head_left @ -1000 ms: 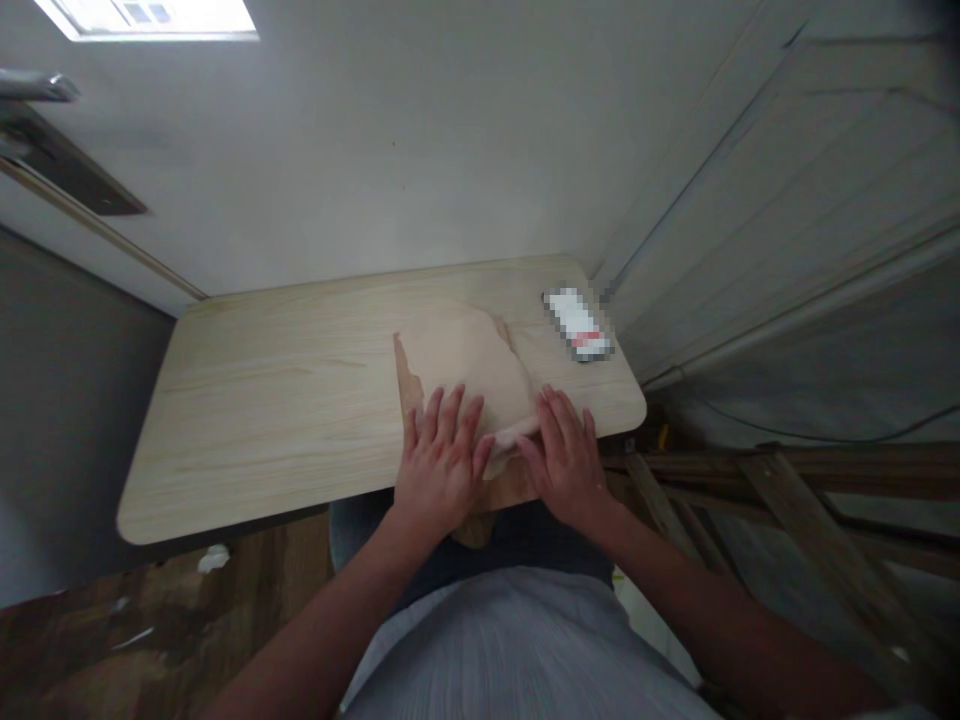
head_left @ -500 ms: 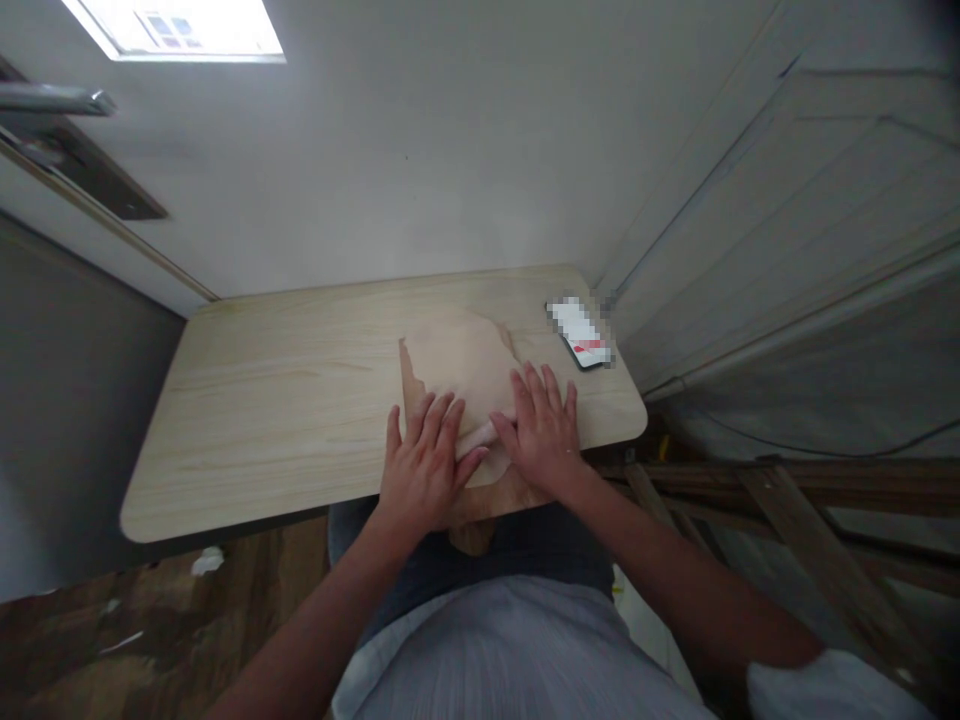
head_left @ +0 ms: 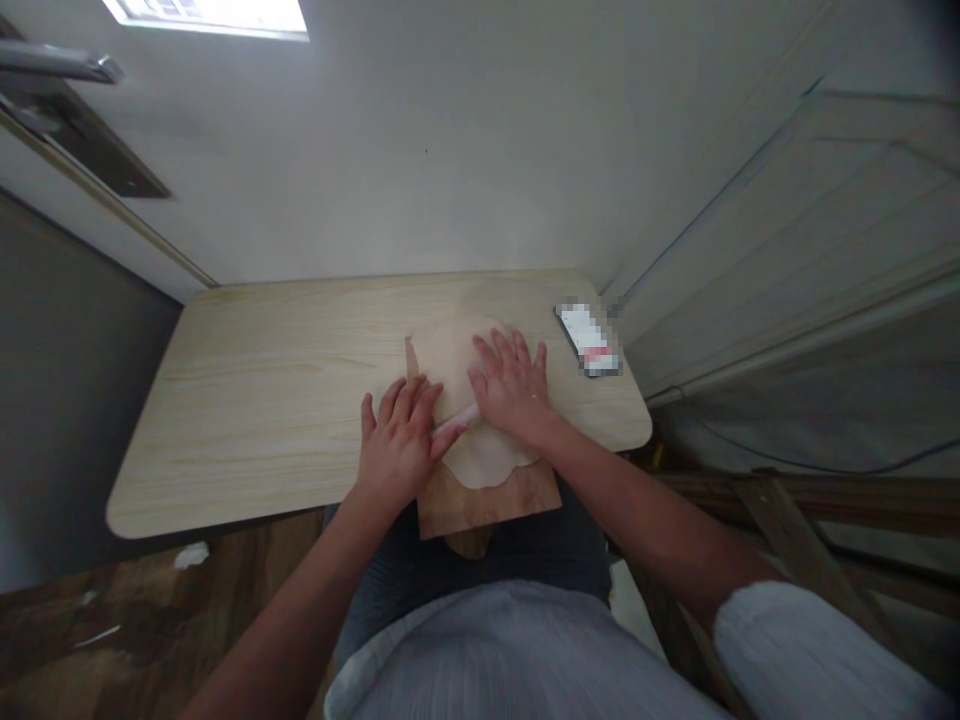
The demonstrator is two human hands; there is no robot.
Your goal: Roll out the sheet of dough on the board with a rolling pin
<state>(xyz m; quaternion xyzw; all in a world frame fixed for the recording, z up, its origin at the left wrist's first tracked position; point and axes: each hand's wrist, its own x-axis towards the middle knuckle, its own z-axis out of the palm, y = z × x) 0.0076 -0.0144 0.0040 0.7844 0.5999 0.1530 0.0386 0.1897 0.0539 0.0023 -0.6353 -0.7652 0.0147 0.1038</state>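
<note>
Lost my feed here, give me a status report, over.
Left hand, right hand open, flat on pale sheet. Brown sheet beneath overhangs table edge. Phone off right, apart.

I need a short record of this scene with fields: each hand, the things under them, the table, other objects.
left hand: flat, fingers spread, on the left end of the rod
right hand: flat, fingers spread, on the rod's right end, over the pale sheet
rod: thin, pinkish, lying across the pale sheet
pale sheet: flat on the brown board
brown board: overhangs the table's near edge
table: light wood
phone: far right on the table, apart from the hands
</note>
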